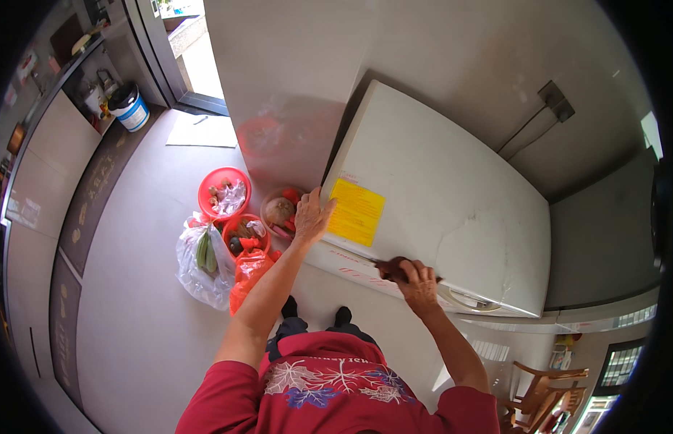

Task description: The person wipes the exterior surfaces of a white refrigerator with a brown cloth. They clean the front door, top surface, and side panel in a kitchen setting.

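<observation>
A white chest freezer (437, 173) stands in front of me, its lid down. At the lid's left edge, beside a yellow label (356, 212), my left hand (314, 217) rests with its fingers stretched out and nothing held. My right hand (420, 286) is closed over a dark brown cloth (394, 269), which lies against the lid's front edge. The cloth is bunched, and part of it is hidden under the fingers. Faint marks run across the lid to the right of the cloth.
Left of the freezer, on the floor, are a red basin (204, 189), more tubs of produce and a clear bag (215, 282) of green vegetables. A white bucket (131, 116) stands by the far-left counter. Wooden chairs (542, 390) are at lower right.
</observation>
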Motion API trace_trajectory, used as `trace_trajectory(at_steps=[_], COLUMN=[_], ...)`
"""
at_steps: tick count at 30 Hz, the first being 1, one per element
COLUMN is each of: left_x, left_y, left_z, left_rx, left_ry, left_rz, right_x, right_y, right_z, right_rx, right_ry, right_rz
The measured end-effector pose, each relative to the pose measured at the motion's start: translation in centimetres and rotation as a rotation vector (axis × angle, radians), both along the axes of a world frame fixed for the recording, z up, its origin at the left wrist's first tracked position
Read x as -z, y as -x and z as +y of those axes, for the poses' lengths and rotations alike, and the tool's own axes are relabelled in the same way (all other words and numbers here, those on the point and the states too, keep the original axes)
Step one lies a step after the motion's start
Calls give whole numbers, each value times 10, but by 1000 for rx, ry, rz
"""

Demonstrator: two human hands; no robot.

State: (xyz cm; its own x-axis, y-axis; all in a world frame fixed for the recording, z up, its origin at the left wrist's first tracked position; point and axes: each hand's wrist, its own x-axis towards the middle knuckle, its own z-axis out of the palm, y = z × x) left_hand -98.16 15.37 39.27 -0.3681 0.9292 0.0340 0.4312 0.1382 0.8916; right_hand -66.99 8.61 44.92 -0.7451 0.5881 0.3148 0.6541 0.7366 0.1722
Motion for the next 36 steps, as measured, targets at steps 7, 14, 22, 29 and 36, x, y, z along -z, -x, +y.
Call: trace_trajectory(at_steps=[7,14,22,29,36], left_x=[55,12,-65,-16,31], left_y=[44,43,78,81,52], left_z=[-69,-126,-147,-127,-30], left_rx=[-279,312,604,-395,-602], left_ry=[257,376,201,-41,65], left_rz=[-951,-1492,-976,30,-1143], right_x=[-80,-110,-76,-81,-78], right_y=[3,129,196,230,221], right_z=[-17,-15,4,-7,9], right_rx=[460,5,186,92,-267], right_ry=[928,1489,1299,1550,625], right_rz=[193,786,858,966,311])
